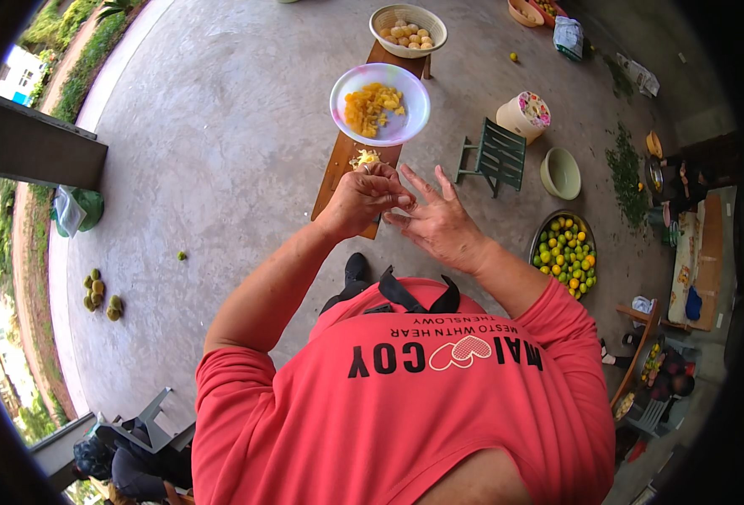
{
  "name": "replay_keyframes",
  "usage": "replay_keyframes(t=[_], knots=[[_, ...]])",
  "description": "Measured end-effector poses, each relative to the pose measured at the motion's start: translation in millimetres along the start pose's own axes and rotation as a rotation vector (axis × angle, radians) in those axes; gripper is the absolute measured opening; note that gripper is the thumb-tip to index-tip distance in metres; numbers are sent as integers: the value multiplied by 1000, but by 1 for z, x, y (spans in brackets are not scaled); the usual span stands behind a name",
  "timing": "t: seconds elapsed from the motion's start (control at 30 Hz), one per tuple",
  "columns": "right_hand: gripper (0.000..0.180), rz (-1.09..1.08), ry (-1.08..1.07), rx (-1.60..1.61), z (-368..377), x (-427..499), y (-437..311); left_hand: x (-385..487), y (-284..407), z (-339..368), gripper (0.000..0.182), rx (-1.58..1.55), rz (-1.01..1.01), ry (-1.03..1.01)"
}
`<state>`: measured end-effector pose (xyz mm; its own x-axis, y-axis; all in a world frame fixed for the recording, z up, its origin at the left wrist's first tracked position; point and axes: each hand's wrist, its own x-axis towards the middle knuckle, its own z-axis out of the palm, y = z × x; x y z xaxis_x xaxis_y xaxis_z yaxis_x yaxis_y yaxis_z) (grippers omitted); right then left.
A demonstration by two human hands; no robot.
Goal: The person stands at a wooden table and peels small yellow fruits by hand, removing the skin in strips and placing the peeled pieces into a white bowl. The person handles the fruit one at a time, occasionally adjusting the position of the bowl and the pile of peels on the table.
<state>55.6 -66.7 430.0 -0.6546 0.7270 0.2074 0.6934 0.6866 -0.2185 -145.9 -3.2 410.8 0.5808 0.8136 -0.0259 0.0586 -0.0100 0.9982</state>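
My left hand (372,194) has its fingers pinched together, with the tips against the fingers of my right hand (438,224). Whether something small lies in that pinch, I cannot tell. Several fingers of the right hand are spread apart, and nothing shows in its grasp. Just beyond the hands, pale peel-like scraps (365,159) lie on a narrow wooden bench (337,170). On that bench stands a white plastic basin (415,123) with yellow-orange fruit pieces (372,107) in it. Behind it, a woven-looking basin (378,22) holds several peeled, round fruits (406,35).
Right of the bench are a green folding stool (501,154), a round container (523,117), an empty pale basin (561,173) and a metal basin of green and orange citrus (566,252). Loose fruits (94,290) lie left. People sit at lower left (138,464) and right (665,379).
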Motion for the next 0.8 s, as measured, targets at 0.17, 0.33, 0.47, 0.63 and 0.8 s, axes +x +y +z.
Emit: replay_keyframes(t=[0.17, 0.33, 0.47, 0.63, 0.8], knots=[[31, 0, 43, 19, -4, 3, 1, -3, 10, -1, 16, 5, -2, -46], [26, -6, 21, 31, -6, 4, -1, -3, 9, -2, 14, 196, 169, -21], [29, -16, 28, 20, -5, 4, -1, -1, 6, 1, 7, 91, 171, 50], [30, -28, 47, -47, -5, 5, 0, -1, 15, 1, 7, 93, 191, 71], [29, -48, 64, -83, -5, 7, 1, 0, 22, 2, 11, 213, 196, -23]])
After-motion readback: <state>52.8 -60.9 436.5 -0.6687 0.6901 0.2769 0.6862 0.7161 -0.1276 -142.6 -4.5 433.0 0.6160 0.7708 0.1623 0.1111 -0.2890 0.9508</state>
